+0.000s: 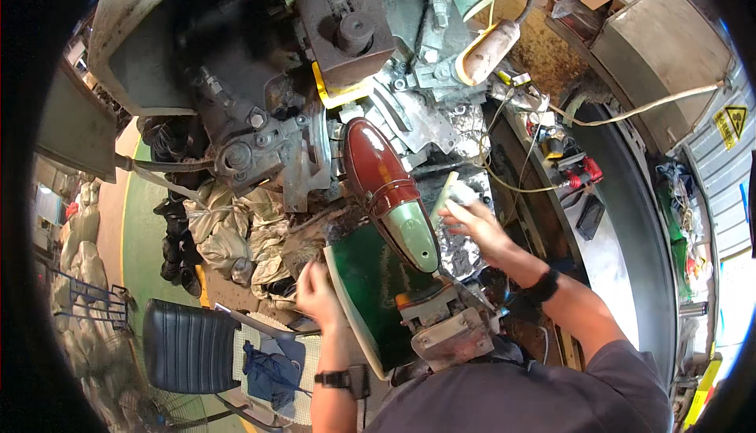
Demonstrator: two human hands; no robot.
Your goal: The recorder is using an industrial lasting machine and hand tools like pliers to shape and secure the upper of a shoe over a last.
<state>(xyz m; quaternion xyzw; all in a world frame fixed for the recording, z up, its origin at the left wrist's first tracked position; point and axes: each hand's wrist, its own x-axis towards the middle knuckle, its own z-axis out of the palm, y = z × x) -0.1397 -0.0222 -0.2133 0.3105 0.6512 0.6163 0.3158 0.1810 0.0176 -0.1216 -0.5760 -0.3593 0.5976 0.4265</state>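
A shoe in progress point(374, 161) sits in the middle, its glossy red-brown leather upper stretched over a pale green shoe last point(410, 232). The toe points at the dark lasting machine point(272, 153), and the bare heel of the last faces me. My right hand point(476, 228) is to the right of the last, beside a pale bar point(445, 193); motion smears its fingers, so I cannot tell whether it touches the bar. My left hand point(316, 295) hovers left of a dark green panel point(358, 275) with a pale edge. Its fingers are curled in, hiding whatever they may hold.
A worn metal block point(450, 330) stands close to my body. To the right are a belt point(622, 173), a red tool point(584, 173) and a black phone-like object point(590, 218). A black chair point(189, 346) and pale cloth bundles point(228, 228) are on the left. A lamp point(490, 51) hangs above.
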